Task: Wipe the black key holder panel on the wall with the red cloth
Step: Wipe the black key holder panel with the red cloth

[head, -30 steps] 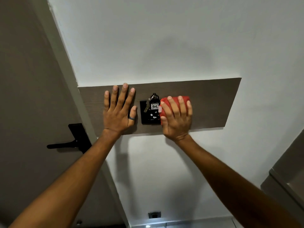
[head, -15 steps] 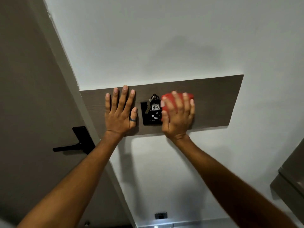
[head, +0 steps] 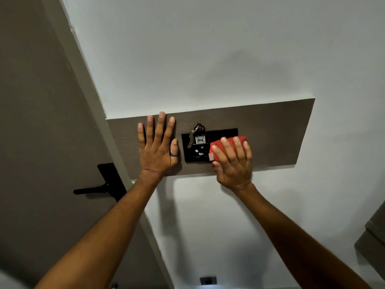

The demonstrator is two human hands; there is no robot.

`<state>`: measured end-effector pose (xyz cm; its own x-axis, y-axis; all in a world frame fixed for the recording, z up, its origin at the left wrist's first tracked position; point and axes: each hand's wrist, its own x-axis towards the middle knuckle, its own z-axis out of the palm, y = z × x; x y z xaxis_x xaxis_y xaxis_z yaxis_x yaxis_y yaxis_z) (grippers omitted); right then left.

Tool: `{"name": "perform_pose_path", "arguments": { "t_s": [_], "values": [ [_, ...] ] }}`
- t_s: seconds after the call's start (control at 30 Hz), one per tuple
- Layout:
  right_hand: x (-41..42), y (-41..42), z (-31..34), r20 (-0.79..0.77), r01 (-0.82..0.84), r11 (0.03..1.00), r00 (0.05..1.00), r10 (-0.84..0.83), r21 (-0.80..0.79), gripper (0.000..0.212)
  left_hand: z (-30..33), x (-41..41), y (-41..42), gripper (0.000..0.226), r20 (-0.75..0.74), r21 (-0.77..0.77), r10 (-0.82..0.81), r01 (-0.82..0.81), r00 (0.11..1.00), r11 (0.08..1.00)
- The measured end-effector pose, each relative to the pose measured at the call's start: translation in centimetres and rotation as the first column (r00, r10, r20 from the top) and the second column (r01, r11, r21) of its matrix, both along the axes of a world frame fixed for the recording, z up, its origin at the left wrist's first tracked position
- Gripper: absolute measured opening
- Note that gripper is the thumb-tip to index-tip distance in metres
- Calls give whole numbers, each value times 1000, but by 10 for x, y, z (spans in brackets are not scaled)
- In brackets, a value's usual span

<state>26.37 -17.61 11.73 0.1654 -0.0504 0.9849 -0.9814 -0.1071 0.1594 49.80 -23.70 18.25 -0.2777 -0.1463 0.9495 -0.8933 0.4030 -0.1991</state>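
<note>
Head view showed the wiping under way but unfinished: the red cloth (head: 228, 146) covered only the right end of the black key panel (head: 195, 152), whose left and middle, with pale smudges below the tagged keys (head: 197, 137), lay uncovered. The panel sat on a brown wooden board (head: 270, 138) on the wall, right of the door handle (head: 100, 189). The right hand (head: 232, 163) pressed the folded cloth flat against the panel, fingers laid over it, thumb tucked at its lower left; that grip looked closed on the cloth. The left hand (head: 158, 151) lay open and empty, palm flat on the board just left of the panel, arm stretched upward.
</note>
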Motion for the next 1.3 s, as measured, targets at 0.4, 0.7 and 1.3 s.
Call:
{"name": "perform_pose_path", "arguments": {
  "t_s": [0.4, 0.7, 1.3],
  "values": [
    [4, -2, -11, 47, -54, 999, 997, 54, -3, 37, -4, -2, -4, 62, -5, -7, 12, -12, 1000, 1000],
    [12, -21, 7, 152, -74, 996, 985, 81, -55, 43, -11, -3, -10, 63, -36, -5, 13, -13, 999, 1000],
    [20, -11, 40, 284, -32, 999, 958, 33, -7, 43, -9, -5, -6, 62, -44, -12, 11, -11, 999, 1000]
  ]
}}
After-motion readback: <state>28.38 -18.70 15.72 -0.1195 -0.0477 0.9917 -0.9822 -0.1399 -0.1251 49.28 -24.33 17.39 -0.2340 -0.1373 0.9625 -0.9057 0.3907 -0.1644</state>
